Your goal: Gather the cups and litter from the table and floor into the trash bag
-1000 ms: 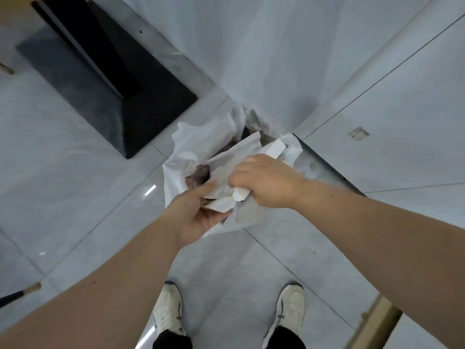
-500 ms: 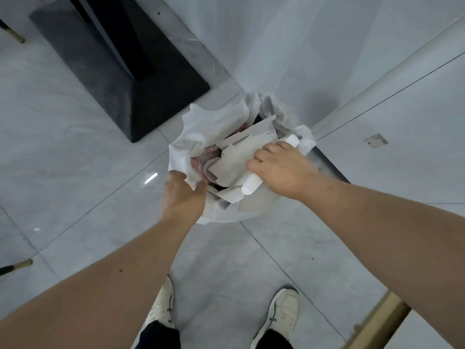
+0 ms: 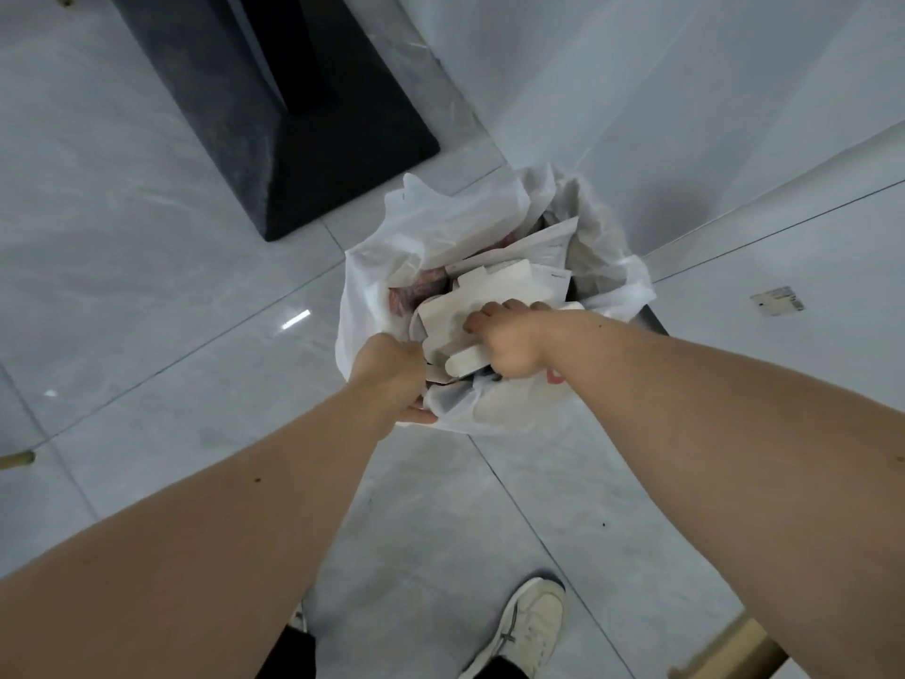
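Note:
A white plastic trash bag [image 3: 431, 227] stands open on the grey tiled floor, against a white wall corner. Flattened white cardboard pieces [image 3: 494, 291] and pinkish litter [image 3: 421, 286] fill its mouth. My left hand [image 3: 389, 379] grips the bag's near rim and holds it up. My right hand [image 3: 512, 343] is inside the mouth, fingers curled over a white cardboard piece [image 3: 465, 360], pressing it down among the others.
A black table base [image 3: 294, 105] stands on the floor to the upper left. A small label scrap [image 3: 777, 301] lies on the floor at right. My white shoe [image 3: 531, 624] is below, and a wooden chair leg [image 3: 725, 649] shows at the bottom right.
My right hand has pushed deeper into the bag with the cardboard. My left hand has kept its grip on the rim. The view has moved closer to the bag.

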